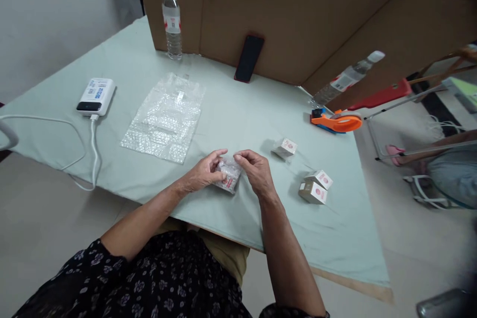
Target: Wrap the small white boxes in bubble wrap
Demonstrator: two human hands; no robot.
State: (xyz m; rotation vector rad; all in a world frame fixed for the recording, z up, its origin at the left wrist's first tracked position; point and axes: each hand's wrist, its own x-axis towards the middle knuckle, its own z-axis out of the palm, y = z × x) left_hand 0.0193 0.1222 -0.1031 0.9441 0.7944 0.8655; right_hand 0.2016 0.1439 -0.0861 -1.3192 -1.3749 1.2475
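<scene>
A small box wrapped in clear bubble wrap (228, 184) rests near the front of the table, red print showing through. My left hand (204, 173) grips it from the left, thumb across the top. With thumb and fingertips pinched, my right hand (258, 171) holds the wrap's edge at the box's upper right corner. Farther left lies a flat sheet of bubble wrap (166, 117). To the right stand a small box partly in clear wrap (286, 147) and two more small boxes, one white (319, 178) and one with a brown side (313, 193).
At the right edge is an orange tape dispenser (337, 121) beside a tilted water bottle (345, 81). Another bottle (172, 20) and a phone (249, 58) stand against the cardboard wall (283, 5). A white power bank (96, 97) with a cable lies left. A person sits beyond the table's right side.
</scene>
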